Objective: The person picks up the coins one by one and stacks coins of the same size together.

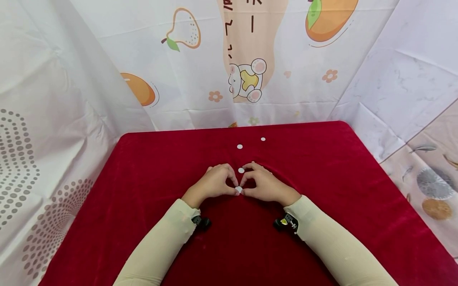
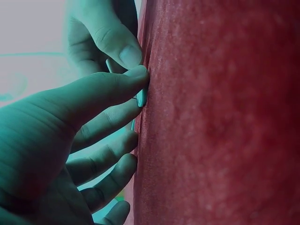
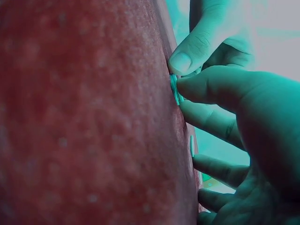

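A small white disc [image 1: 238, 190] lies on the red cloth [image 1: 150, 167] at the middle of the table. My left hand [image 1: 234, 188] and right hand [image 1: 245, 190] meet over it, fingers curled, and both pinch its edge. In the left wrist view my left hand [image 2: 137, 90] has its thumb tip on the disc [image 2: 140, 97], with the other hand's thumb [image 2: 123, 49] just above. The right wrist view shows my right hand [image 3: 182, 96] on the same disc [image 3: 175, 89]. A second disc [image 1: 241, 170] lies just beyond the fingertips.
Two more white discs [image 1: 239, 146] [image 1: 262, 139] lie farther back on the cloth. Printed white curtains [image 1: 222, 67] hang close behind and to both sides. The table's back edge [image 1: 232, 126] runs just past the discs.
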Tool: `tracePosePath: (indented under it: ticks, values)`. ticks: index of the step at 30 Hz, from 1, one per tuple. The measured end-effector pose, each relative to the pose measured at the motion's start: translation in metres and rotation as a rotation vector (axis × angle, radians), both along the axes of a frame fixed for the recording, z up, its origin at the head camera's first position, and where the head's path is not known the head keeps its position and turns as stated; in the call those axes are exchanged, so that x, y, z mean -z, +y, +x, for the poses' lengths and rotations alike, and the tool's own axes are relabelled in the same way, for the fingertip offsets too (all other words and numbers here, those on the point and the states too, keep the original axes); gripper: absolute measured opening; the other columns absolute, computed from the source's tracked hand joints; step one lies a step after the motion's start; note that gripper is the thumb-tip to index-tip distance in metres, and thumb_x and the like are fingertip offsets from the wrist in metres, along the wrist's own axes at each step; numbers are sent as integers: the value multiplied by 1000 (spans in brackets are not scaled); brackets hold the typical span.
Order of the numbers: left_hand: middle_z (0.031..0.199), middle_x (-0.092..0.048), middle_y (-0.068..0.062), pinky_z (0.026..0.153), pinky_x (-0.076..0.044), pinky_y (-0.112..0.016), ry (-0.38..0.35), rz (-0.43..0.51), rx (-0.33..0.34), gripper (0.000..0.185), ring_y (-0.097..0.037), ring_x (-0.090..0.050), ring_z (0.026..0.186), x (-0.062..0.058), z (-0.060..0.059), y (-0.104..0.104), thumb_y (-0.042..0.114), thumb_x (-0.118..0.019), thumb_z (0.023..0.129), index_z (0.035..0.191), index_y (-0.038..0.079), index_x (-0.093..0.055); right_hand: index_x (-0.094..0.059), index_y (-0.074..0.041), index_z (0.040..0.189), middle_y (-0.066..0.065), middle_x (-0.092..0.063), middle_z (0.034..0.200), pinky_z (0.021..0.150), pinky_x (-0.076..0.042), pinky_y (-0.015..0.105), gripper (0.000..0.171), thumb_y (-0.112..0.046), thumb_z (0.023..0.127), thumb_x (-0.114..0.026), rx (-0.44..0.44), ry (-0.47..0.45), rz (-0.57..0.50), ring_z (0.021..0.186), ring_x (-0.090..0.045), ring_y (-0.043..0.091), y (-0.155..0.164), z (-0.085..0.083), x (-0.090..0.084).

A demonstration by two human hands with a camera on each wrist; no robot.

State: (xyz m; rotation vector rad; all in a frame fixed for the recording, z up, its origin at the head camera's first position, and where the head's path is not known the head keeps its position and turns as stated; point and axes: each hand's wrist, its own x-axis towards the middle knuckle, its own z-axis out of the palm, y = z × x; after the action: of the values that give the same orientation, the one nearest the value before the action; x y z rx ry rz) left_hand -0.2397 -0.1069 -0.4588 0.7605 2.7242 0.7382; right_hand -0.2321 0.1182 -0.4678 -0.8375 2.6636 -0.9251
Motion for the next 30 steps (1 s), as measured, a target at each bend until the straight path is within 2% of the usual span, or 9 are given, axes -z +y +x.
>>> tracePosePath:
  ticks: [9, 18, 26, 30]
  values:
    - [108, -64, 11, 93, -38, -45, 25, -20, 10, 12, -9, -59, 104, 1, -1, 1, 38, -90, 80, 85, 30, -81, -77, -32, 92, 12, -49, 153, 121, -31, 60, 9, -24, 89, -81, -14, 9, -20, 154, -26, 48, 2, -3, 1]
    - [110, -64, 10, 93, -38, -45, -6, -17, 12, 15, -10, -59, 105, -3, 0, -1, 36, -91, 79, 86, 29, -80, -78, -29, 93, 15, -50, 152, 119, -34, 59, 12, -18, 88, -82, -18, 18, -12, 153, -28, 49, 2, -3, 0]
    - [111, -64, 9, 94, -38, -45, -10, -20, 7, 15, -10, -58, 106, -2, 0, -1, 35, -91, 79, 87, 28, -80, -76, -30, 84, 15, -48, 154, 122, -29, 61, 13, -19, 87, -84, -19, 14, -5, 154, -25, 48, 2, -3, 2]
    - [110, -63, 10, 94, -38, -44, -5, -24, 10, 15, -10, -59, 105, -2, 0, -1, 36, -91, 79, 86, 28, -81, -77, -30, 85, 15, -48, 154, 121, -29, 61, 13, -19, 87, -84, -19, 15, -9, 154, -26, 48, 3, -3, 1]
